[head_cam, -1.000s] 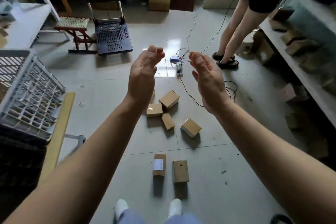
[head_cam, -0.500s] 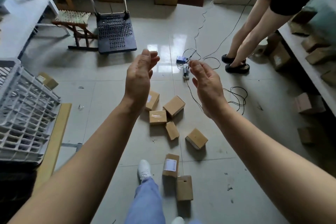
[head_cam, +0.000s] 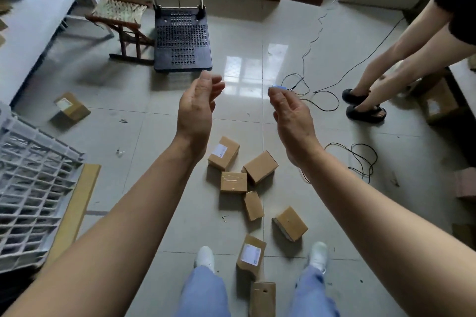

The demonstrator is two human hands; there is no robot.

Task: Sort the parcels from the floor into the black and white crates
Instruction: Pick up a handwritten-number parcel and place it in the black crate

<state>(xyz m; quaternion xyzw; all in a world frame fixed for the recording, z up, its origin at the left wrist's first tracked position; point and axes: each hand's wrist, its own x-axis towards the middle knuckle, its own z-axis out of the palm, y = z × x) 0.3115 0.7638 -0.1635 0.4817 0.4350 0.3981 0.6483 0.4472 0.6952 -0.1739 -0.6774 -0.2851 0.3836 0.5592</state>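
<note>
While my left hand (head_cam: 197, 108) and right hand (head_cam: 291, 116) hover empty, fingers relaxed, the parcels (head_cam: 233, 182) lie clustered on the floor (head_cam: 154, 141) just ahead of my feet (head_cam: 204, 257). Small stiff cardboard, probably light, so grab across opposite sides. Near left sits the white crate (head_cam: 38, 188); open tile all round, cables (head_cam: 362, 159) looping on the right.

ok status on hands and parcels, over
Left hand and right hand open, raised, empty. Parcels on the floor, none picked up; white crate at left. Loose cable right of the pile, another person's feet beyond.
</note>
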